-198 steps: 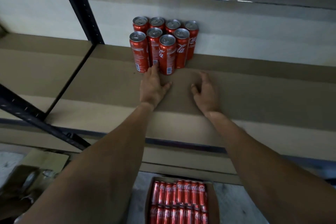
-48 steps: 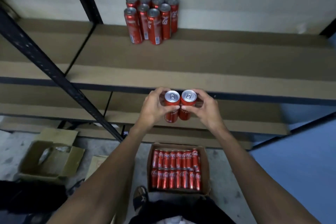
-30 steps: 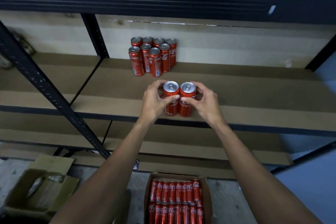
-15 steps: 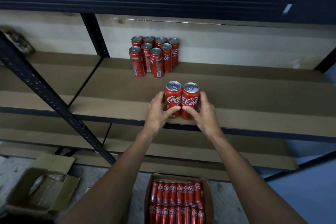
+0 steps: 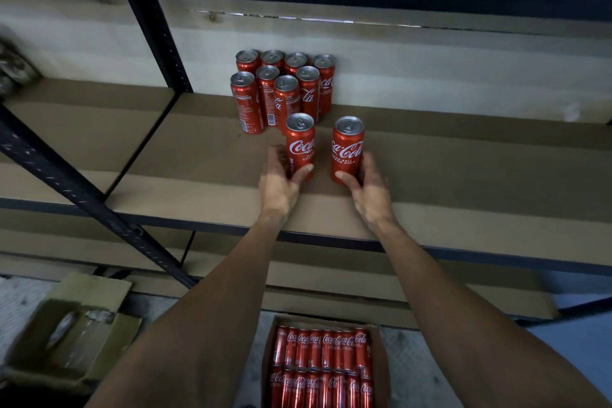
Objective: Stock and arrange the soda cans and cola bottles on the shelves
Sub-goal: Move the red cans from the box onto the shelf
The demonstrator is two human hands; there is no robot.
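My left hand (image 5: 281,182) curls round the base of one slim red aluminium soda can (image 5: 299,146), and my right hand (image 5: 367,189) grips the base of a second slim red can (image 5: 347,149). Both stand upright on the brown board shelf (image 5: 463,175), apart from each other. The first is just in front of the block of eight red cans (image 5: 281,86) by the back wall; the second is off to its right. I judge the best way is to keep my fingers low so neither can tips, then slide each straight back until it meets the block, logo facing me. The open cardboard carton (image 5: 381,358) on the floor below holds many more.
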